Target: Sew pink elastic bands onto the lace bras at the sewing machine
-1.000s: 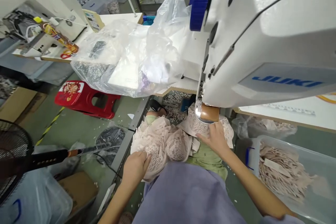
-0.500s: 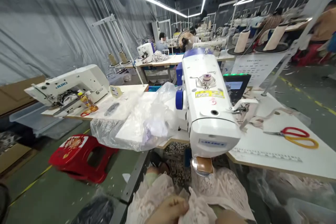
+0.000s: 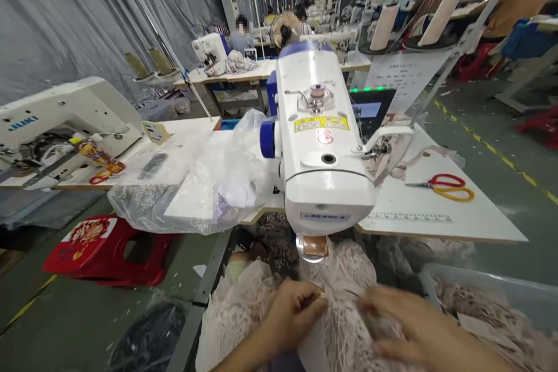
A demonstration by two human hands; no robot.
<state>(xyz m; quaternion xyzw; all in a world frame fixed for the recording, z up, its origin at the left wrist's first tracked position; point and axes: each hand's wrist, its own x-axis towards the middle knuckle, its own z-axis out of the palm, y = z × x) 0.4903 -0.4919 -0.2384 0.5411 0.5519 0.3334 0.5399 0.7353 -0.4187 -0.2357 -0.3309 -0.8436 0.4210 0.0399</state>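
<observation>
Pale beige fabric pieces with many thin straps [image 3: 349,325] lie heaped over the lap, below the white sewing machine [image 3: 325,145]. At the heap's middle my left hand [image 3: 296,308] pinches a bit of this fabric between thumb and fingers. My right hand [image 3: 405,322] is over the right part of the heap, its fingers apart and somewhat blurred, touching or just above the straps. The machine's head, with a brown pad [image 3: 314,246] under it, is just beyond both hands.
Red-and-yellow scissors [image 3: 453,186] and a ruler [image 3: 410,217] lie on the right tabletop. A plastic bin [image 3: 501,279] of similar fabric stands at the lower right. Clear plastic bags [image 3: 235,180] cover the left table. A red stool [image 3: 87,250] is at the left, near a second machine [image 3: 74,122].
The view has turned right and down. Both hands have come up into fuller view over the fabric. The bin at the lower right shows more fully.
</observation>
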